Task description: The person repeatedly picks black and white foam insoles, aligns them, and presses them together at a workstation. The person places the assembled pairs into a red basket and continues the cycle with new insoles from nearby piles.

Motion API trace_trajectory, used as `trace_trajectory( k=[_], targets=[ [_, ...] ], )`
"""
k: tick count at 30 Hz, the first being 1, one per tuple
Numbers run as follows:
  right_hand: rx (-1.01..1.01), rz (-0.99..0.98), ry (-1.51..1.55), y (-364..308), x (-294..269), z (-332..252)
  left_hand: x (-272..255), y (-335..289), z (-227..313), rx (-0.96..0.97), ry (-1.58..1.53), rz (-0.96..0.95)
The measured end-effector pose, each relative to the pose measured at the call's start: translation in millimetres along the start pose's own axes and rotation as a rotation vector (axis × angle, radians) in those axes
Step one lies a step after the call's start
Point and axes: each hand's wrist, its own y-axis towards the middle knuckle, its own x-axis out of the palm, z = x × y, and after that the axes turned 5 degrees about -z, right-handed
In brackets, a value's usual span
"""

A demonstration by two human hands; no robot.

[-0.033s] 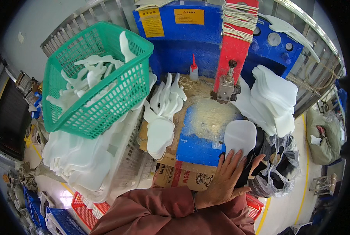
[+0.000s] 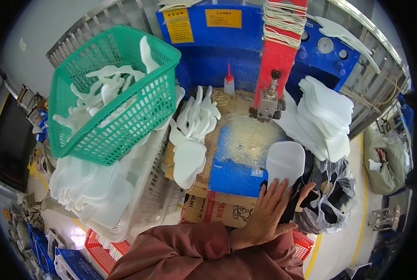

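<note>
My left hand (image 2: 259,212) reaches across from the left, its fingers stretched out flat over the lower end of a smooth white flat piece (image 2: 286,161) with a rounded top. Behind it, part of my right hand (image 2: 306,192) shows as a bare digit beside black material (image 2: 290,205); the rest is hidden, so its grip is unclear. The piece stands out over the right edge of a blue sheet (image 2: 231,179) strewn with pale powder (image 2: 252,140). Above the powder, a metal tool head (image 2: 268,103) hangs on a red machine arm (image 2: 281,56).
Left of the sheet lies a stack of similar white pieces (image 2: 189,161). A green basket (image 2: 120,135) of white parts stands on a filled white crate (image 2: 148,186). More white pieces (image 2: 327,119) are stacked right of the arm, above a clear plastic bag (image 2: 332,205) with black contents.
</note>
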Motion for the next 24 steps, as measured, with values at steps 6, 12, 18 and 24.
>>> trace_trajectory(
  k=[6,12,18,24],
  targets=[
    [-0.039,0.019,0.109,4.8,14.7,-12.9,-7.7,-25.7,11.4,0.107,-0.153,-0.179],
    [-0.264,0.091,0.016,-21.6,-38.2,-101.0,-31.8,-47.2,-3.2,0.239,-0.286,-0.537],
    [-0.386,0.494,-0.242,-155.6,-203.2,-176.5,-26.7,-36.7,-41.4,-0.154,-0.553,-0.484],
    [-0.052,1.200,-1.246,-291.0,-466.0,-47.1,-13.6,-36.1,-35.2,-0.266,-0.496,-0.648]
  ],
)
